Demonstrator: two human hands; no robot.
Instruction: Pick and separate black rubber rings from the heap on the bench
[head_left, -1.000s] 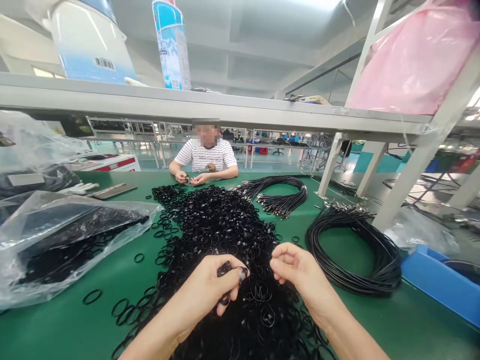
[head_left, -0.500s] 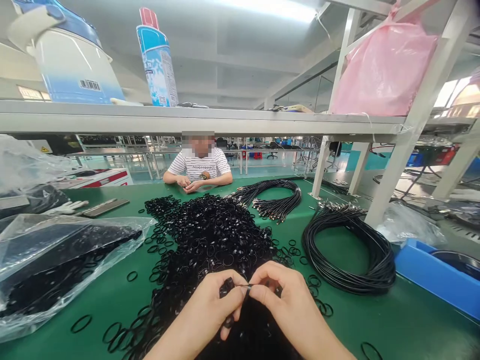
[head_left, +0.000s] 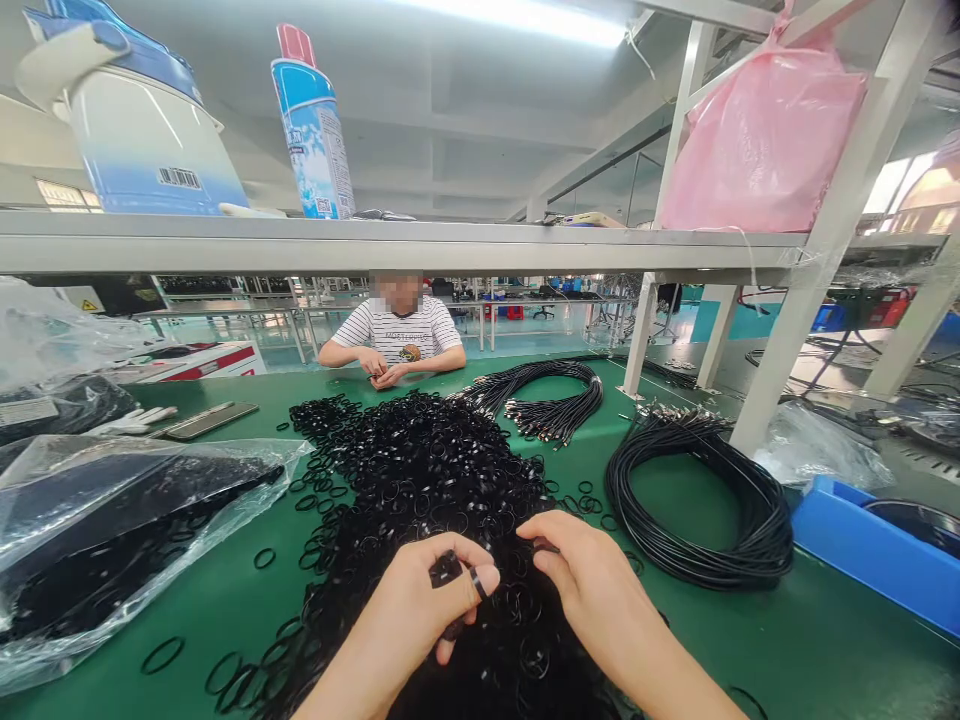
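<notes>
My left hand (head_left: 420, 600) is closed around a small bunch of black rings (head_left: 445, 570), partly hidden in the fingers. One thin black ring (head_left: 478, 584) shows as a band across the thumb, near its tip. To its right, my right hand (head_left: 592, 585) hovers over the heap with thumb and forefinger apart; I see nothing between them. Beneath both hands spreads a large heap of black rings (head_left: 442, 450), looking like rubber bands or O-rings, with loose ones scattered at its edges.
Coiled black cables (head_left: 697, 570) lie right of the heap, beside a blue bin (head_left: 870, 560). Another cable bundle (head_left: 585, 385) sits farther back. At left is a clear plastic bag (head_left: 150, 520) of black pieces. Across the green table (head_left: 825, 650) sits a person (head_left: 397, 335), under a shelf (head_left: 450, 245).
My hands were together, pinching a ring between them. Now my right hand has moved away to the right and opened, and the ring lies across my left thumb.
</notes>
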